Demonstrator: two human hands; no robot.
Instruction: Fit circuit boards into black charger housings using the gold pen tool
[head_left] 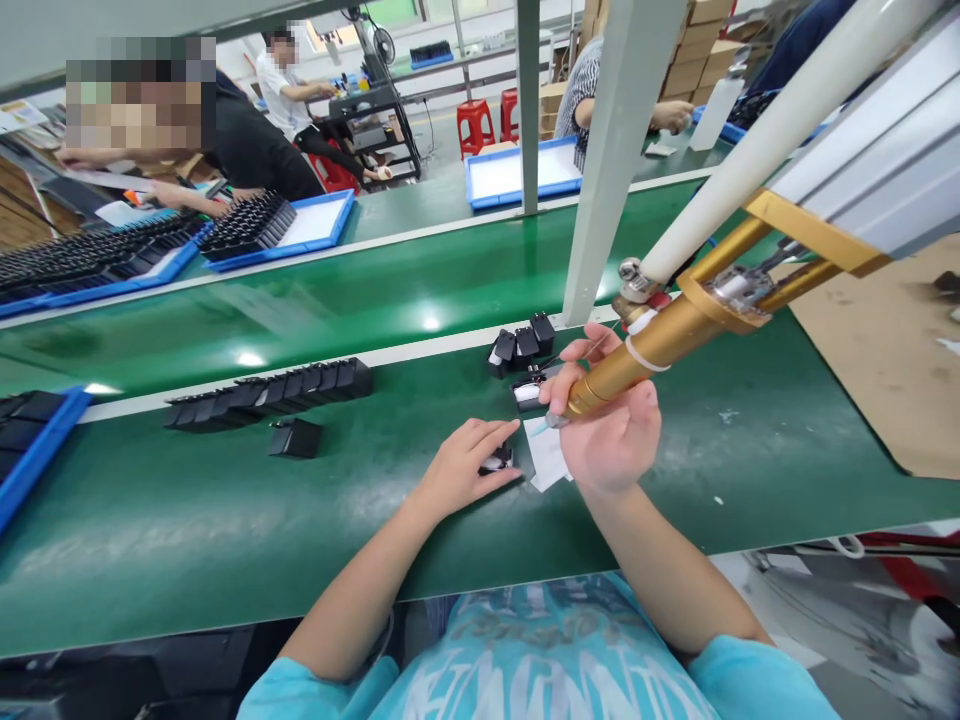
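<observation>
My left hand (469,468) curls over a small black plug adapter (498,460) on the green bench, gripping it, with part of a pale face showing between thumb and fingers. My right hand (609,430) is palm up and closed around the lower end of a gold cylindrical tool (622,372), which slants down from the upper right. Its tip lies above a white paper piece (546,455), between my hands. Just beyond sits another black adapter (529,392) with a white face, and behind it several black adapters (521,345) stand grouped.
A row of black adapters (270,392) lines the bench's left, one loose adapter (296,438) before it. A blue tray (45,450) sits far left. A white post (607,170) rises behind my right hand; cardboard (885,370) lies right. Co-workers sit across a green belt (360,290).
</observation>
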